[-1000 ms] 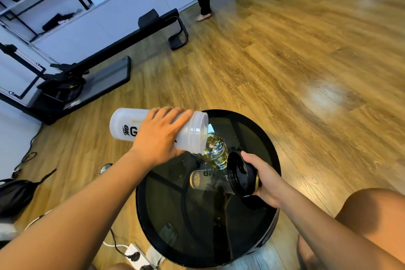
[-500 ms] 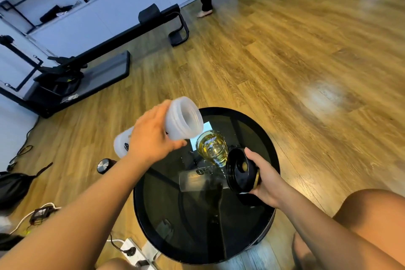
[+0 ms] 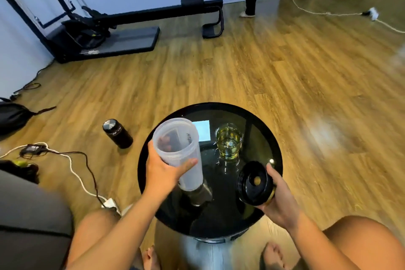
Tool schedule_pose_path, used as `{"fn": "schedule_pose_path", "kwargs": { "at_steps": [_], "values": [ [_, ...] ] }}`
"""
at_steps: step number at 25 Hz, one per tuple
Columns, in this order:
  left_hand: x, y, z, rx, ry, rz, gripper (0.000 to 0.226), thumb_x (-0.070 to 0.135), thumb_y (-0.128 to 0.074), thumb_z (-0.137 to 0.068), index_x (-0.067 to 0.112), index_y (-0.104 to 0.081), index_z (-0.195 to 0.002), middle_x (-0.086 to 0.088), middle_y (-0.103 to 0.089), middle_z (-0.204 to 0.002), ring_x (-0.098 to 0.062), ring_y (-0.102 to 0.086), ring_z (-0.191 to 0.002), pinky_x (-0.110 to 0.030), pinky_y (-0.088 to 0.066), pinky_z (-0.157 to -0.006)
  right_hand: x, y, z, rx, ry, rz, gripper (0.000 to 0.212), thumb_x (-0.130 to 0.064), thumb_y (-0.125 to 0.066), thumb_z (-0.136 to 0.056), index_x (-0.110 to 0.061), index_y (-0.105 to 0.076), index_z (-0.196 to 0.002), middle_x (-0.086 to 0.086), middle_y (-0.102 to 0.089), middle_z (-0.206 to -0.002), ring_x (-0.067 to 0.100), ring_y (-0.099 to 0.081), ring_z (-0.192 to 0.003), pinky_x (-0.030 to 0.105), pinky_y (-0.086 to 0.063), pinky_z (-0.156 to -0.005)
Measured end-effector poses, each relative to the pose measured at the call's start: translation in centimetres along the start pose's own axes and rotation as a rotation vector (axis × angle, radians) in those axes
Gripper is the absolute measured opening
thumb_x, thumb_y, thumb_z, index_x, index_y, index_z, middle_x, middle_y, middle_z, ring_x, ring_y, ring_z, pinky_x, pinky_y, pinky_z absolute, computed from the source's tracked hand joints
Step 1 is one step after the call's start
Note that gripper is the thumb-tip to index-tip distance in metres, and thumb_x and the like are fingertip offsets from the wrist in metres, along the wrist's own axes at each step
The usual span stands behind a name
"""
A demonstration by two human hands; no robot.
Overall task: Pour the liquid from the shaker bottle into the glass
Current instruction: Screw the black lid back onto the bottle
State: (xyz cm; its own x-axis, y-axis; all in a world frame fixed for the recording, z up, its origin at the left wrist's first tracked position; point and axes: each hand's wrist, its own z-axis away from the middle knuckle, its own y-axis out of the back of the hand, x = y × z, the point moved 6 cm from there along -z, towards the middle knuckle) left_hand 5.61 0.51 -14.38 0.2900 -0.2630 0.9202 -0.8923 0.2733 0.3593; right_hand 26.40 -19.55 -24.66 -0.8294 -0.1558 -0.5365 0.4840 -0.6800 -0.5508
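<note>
The shaker bottle [image 3: 178,151] sits in the left hand [image 3: 163,173], mouth tipped up toward the camera, base angled down over the counter [image 3: 271,144]. Looking into it, it appears empty — no liquid showing through the frosted wall. The left fingers [image 3: 190,163] are wrapped around its middle, thumb across the front, a firm hold.

Just to its right, apart from it, the glass [image 3: 229,141] stands upright on the dark glossy counter, holding yellow-green liquid to a good level. A few wet spots glint on the surface at its foot.

Over on the right hand [image 3: 278,195], the black lid [image 3: 255,183] is held tilted, underside facing the camera, fingers closed around its rim, well clear of the glass.

My read: the pour itself looks finished, and this is the wrap-up. The next move would call for bringing the bottle fully upright and either setting it down on the free counter near the front edge or meeting it with the lid. Care point: keep the bottle's base from swinging into the glass.

Out on the wood floor, a dark flask [image 3: 117,133] stands left of the counter.
</note>
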Motion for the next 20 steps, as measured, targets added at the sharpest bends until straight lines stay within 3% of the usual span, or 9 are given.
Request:
{"fn": "schedule_pose_path", "kwargs": {
  "at_steps": [1, 3, 7, 9, 12, 14, 16, 20],
  "values": [
    [-0.6, -0.1, 0.6, -0.009, 0.018, 0.018, 0.112, 0.043, -0.104, -0.05, 0.02, -0.048, -0.143, 0.005, -0.059, -0.14, -0.014, -0.058, -0.13, -0.031, -0.049, -0.107, 0.3, 0.0, 0.4, 0.016, 0.002, 0.048, 0.058, -0.051, -0.063, -0.083, -0.014, -0.067, -0.127, 0.013, -0.076, -0.121, 0.033, -0.067, -0.117, 0.053, -0.047, -0.107],
    [-1.2, -0.4, 1.6, -0.005, 0.049, 0.023, 0.107, 0.036, -0.102, -0.051, 0.024, -0.047, -0.142, 0.01, -0.059, -0.138, -0.008, -0.057, -0.128, -0.028, -0.048, -0.106, 0.4, 0.0, 1.0, 0.093, 0.065, 0.242, 0.062, -0.054, -0.071, -0.073, -0.019, -0.068, -0.124, 0.01, -0.077, -0.119, 0.031, -0.067, -0.116, 0.055, -0.046, -0.108],
    [-1.0, -0.9, 2.4, -0.042, 0.088, 0.03, 0.107, 0.024, -0.103, -0.057, 0.038, -0.037, -0.139, 0.018, -0.052, -0.135, 0.0, -0.052, -0.124, -0.019, -0.041, -0.102, -2.9, -4.6, 2.3, 0.071, 0.36, 0.722, 0.071, -0.08, -0.076, -0.056, -0.042, -0.07, -0.116, -0.002, -0.072, -0.126, 0.024, -0.064, -0.122, 0.059, -0.043, -0.111],
    [-0.6, -0.6, 2.4, -0.087, 0.091, 0.05, 0.117, 0.024, -0.104, -0.057, 0.042, -0.026, -0.142, 0.027, -0.042, -0.136, 0.008, -0.047, -0.122, -0.015, -0.04, -0.1, -6.3, -10.7, 4.0, -0.013, 0.607, 0.99, 0.068, -0.083, -0.073, -0.057, -0.047, -0.066, -0.115, -0.006, -0.067, -0.13, 0.02, -0.063, -0.121, 0.049, -0.048, -0.107],
    [0.1, -0.3, 1.7, -0.11, 0.121, 0.099, 0.127, 0.021, -0.102, -0.059, 0.038, -0.018, -0.153, 0.032, -0.035, -0.136, 0.011, -0.044, -0.123, -0.011, -0.038, -0.094, -8.7, -20.8, 6.2, -0.158, 0.93, 1.446, 0.079, -0.077, -0.071, -0.058, -0.042, -0.058, -0.127, -0.007, -0.047, -0.148, 0.007, -0.048, -0.132, 0.024, -0.039, -0.107],
    [0.4, -0.3, 1.3, -0.13, 0.148, 0.118, 0.122, 0.021, -0.102, -0.059, 0.035, -0.026, -0.153, 0.026, -0.046, -0.131, -0.003, -0.051, -0.126, -0.016, -0.043, -0.095, -7.8, -25.3, 6.3, -0.245, 1.002, 1.766, 0.085, -0.074, -0.07, -0.062, -0.037, -0.056, -0.137, -0.006, -0.036, -0.156, 0.014, -0.047, -0.135, 0.034, -0.045, -0.105],
    [0.2, -0.5, 1.0, -0.161, 0.161, 0.122, 0.115, 0.023, -0.102, -0.058, 0.035, -0.033, -0.149, 0.024, -0.053, -0.126, -0.008, -0.054, -0.126, -0.01, -0.043, -0.09, -6.4, -27.0, 5.7, -0.309, 1.026, 2.046, 0.084, -0.072, -0.07, -0.068, -0.035, -0.053, -0.142, -0.003, -0.032, -0.16, 0.024, -0.05, -0.131, 0.043, -0.048, -0.101],
    [-0.8, -0.7, 0.6, -0.175, 0.137, 0.152, 0.112, 0.024, -0.103, -0.056, 0.042, -0.035, -0.143, 0.013, -0.055, -0.139, -0.011, -0.056, -0.132, -0.022, -0.046, -0.101, -4.4, -27.6, 3.9, -0.394, 0.998, 2.336, 0.081, -0.074, -0.062, -0.076, -0.037, -0.046, -0.147, 0.0, -0.022, -0.164, 0.027, -0.046, -0.131, 0.043, -0.045, -0.102]
  ]
}}
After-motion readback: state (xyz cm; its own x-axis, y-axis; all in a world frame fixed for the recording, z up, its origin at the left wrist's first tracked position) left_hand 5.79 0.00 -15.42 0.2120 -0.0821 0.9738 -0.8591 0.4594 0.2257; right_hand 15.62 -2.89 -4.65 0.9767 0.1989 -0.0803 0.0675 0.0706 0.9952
